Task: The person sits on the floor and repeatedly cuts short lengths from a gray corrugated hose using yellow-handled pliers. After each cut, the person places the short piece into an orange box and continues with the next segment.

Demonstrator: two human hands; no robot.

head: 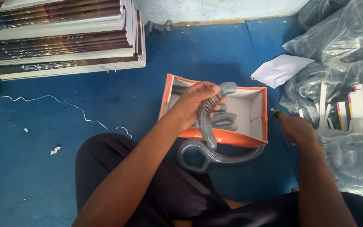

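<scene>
I look down on a blue floor (106,105) that fills most of the view; at upper left lies a stack of flat boards (59,38) with pale edges and dark faces; along the right edge clear plastic bags (337,50) are heaped, some with grey tubing inside, and a bundle of white strips (356,111) with coloured tips stands among them. In the middle sits an open cardboard box (257,111), orange outside and white inside, just ahead of my knees; a grey corrugated hose (209,130) runs from inside it, over the near wall and curls in a loop on the floor against the box. My left hand (194,105) is over the box, fingers wrapped around the upper stretch of that hose near its smooth cuff; my right hand (293,126) is blurred just beside the box's right wall, near the bags; I cannot tell whether it is closed or holding anything. A crumpled white sheet (280,69) lies beyond the box; a thin white string (68,105) trails across the floor at left.
</scene>
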